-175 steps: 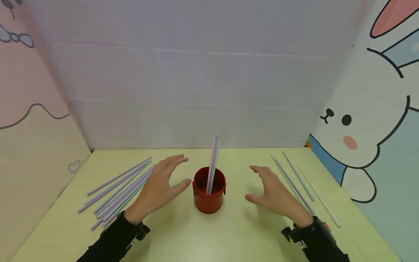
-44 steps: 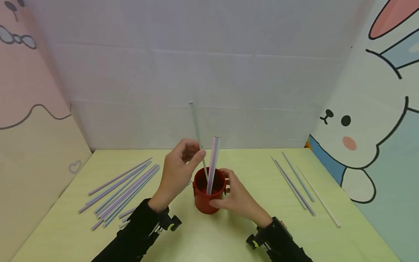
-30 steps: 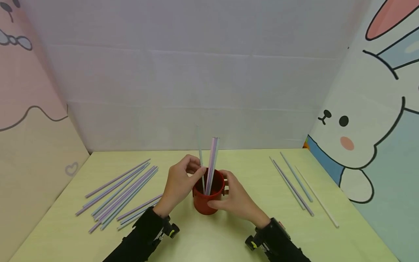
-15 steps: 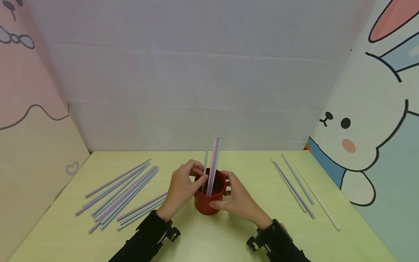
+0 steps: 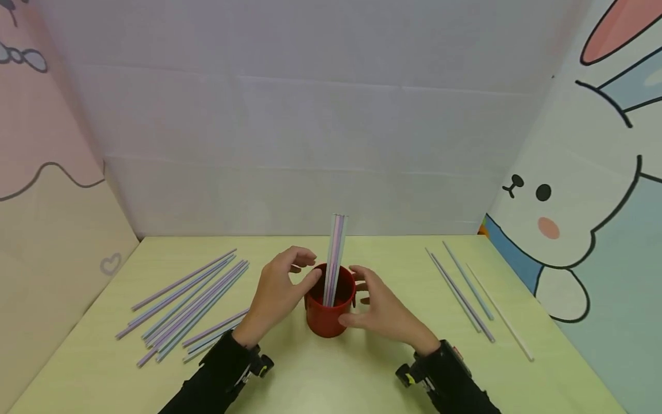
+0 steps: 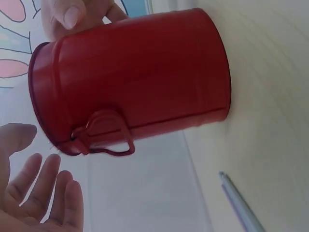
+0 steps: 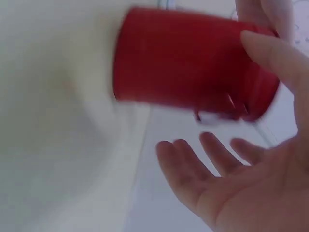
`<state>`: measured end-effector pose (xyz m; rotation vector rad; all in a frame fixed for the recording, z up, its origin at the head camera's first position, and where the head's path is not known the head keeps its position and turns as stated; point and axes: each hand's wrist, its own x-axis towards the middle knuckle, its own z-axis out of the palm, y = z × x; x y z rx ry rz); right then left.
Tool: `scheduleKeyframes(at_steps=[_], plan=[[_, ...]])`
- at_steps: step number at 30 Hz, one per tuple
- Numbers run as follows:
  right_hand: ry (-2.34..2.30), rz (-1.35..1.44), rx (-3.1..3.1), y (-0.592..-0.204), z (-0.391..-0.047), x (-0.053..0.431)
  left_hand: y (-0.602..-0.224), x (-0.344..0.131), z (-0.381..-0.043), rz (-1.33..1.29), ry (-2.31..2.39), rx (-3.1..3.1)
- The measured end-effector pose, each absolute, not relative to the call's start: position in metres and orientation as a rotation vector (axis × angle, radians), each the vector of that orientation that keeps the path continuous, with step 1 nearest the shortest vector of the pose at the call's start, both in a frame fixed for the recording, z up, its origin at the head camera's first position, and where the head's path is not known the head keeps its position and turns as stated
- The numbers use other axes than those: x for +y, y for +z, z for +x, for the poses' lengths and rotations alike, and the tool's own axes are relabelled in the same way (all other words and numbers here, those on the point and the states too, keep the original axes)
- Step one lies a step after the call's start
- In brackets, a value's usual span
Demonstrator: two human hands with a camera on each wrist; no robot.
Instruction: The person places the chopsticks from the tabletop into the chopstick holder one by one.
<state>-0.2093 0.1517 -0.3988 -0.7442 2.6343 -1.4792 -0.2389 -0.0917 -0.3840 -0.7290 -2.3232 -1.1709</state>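
Note:
A small red metal bucket (image 5: 324,322) with looped side handles stands upright mid-table. Several pastel straws (image 5: 335,259) lean together inside it, their tops above the rim. My left hand (image 5: 284,287) hovers at the bucket's left side, fingers relaxed and holding nothing; the left wrist view shows its fingers (image 6: 41,193) apart from the red wall. On the right side, my right hand (image 5: 388,316) curves loosely beside the bucket without gripping it. In the right wrist view its thumb (image 7: 270,53) overlaps the bucket near the rim; whether it touches cannot be told.
Left on the table lies a fan of lilac and blue straws (image 5: 193,307), with a smaller bundle (image 5: 214,333) partly behind the left forearm. More straws (image 5: 460,290), including a thin white one (image 5: 501,313), lie at right. A white wall (image 5: 258,172) rises behind.
The left hand brought a pale green straw, lowered it into the bucket beside the others and let go. The right hand held the bucket, then eased off to the right.

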Motion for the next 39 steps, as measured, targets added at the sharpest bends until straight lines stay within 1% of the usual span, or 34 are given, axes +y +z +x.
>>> scheduleKeyframes(at_steps=[6, 11, 15, 21, 26, 33, 39], plan=[[-1.090, -0.698, 2.957, -0.383, -0.207, 0.213, -0.372, -0.125, -0.229, -0.779, -0.922, -2.380], [-0.749, -0.552, 3.190, -0.385, -0.201, 0.268, -0.369, -0.151, -0.220, -0.813, -0.741, -2.462], [-0.586, -0.427, 3.234, -0.392, -0.196, 0.296, -0.371, -0.167, -0.213, -0.848, -0.631, -2.517], [-0.539, -0.285, 3.207, -0.402, -0.195, 0.312, -0.382, -0.184, -0.208, -0.905, -0.529, -2.531], [-0.469, -0.217, 3.198, -0.404, -0.196, 0.314, -0.392, -0.191, -0.207, -0.873, -0.527, -2.591], [-0.436, -0.162, 3.175, -0.411, -0.198, 0.317, -0.404, -0.197, -0.206, -0.855, -0.568, -2.683], [-0.402, -0.181, 3.190, -0.418, -0.199, 0.320, -0.409, -0.200, -0.206, -0.849, -0.566, -2.679]])
